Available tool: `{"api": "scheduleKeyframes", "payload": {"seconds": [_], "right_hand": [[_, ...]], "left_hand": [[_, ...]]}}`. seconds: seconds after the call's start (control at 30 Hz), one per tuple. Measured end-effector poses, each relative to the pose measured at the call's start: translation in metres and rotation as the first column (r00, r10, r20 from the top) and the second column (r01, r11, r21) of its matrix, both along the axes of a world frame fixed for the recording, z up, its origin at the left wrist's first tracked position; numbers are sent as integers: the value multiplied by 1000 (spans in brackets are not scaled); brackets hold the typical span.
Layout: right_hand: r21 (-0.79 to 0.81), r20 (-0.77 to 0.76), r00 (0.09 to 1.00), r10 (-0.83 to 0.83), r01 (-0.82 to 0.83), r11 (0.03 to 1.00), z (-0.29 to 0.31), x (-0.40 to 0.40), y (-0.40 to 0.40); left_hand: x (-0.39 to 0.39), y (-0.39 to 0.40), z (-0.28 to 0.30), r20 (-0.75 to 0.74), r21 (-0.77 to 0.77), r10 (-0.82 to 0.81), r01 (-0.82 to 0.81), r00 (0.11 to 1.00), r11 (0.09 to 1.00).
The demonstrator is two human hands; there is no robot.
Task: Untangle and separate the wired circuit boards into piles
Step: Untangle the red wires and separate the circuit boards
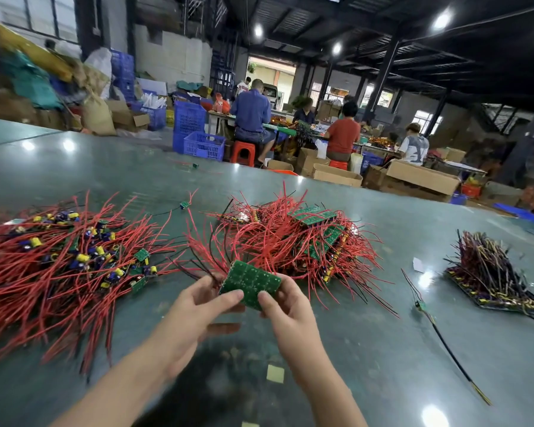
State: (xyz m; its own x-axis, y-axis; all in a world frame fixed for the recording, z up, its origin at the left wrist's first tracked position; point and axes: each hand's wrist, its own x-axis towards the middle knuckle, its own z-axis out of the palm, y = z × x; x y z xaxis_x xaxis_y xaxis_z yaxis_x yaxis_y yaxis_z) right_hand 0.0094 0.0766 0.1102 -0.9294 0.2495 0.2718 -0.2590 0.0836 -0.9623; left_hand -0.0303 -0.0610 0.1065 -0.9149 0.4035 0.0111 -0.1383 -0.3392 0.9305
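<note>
A busy workshop hall with seated workers, blue crates and cardboard boxes lies behind a broad, glossy grey-green table (367, 349).

At the near centre of it, both hands hold one green rectangular panel of small circuit boards (249, 283), solder side up, just above the table. The left hand (195, 306) pinches its left edge, thumb on top and fingers underneath; the right hand (285, 306) pinches the right corner the same way. Red wires from the panel fan away from the person towards the middle heap of red-wired green boards (302, 238), and some seem still caught in it.

To do this step well, I would keep both grips on the board edges and not on the wires, lift and draw the panel slowly towards the body, and shake it lightly where wires snag, so that no soldered lead is torn loose. Once free, it probably belongs with one of the sorted groups: the loose spread of red-wired boards with yellow and blue capacitors (74, 251) at left, or the neat stack of dark-wired boards (490, 272) at right, well apart. Which one I cannot tell.

A single stray board with black wire (421, 305) lies between the heap and that stack.
</note>
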Motion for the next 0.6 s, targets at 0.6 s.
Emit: {"api": "scheduleKeyframes", "payload": {"seconds": [0.6], "right_hand": [[265,-8,991,-134,132,955,-7,1,-3]], "left_hand": [[1,10,-13,-4,57,179,-178,984,982]]}}
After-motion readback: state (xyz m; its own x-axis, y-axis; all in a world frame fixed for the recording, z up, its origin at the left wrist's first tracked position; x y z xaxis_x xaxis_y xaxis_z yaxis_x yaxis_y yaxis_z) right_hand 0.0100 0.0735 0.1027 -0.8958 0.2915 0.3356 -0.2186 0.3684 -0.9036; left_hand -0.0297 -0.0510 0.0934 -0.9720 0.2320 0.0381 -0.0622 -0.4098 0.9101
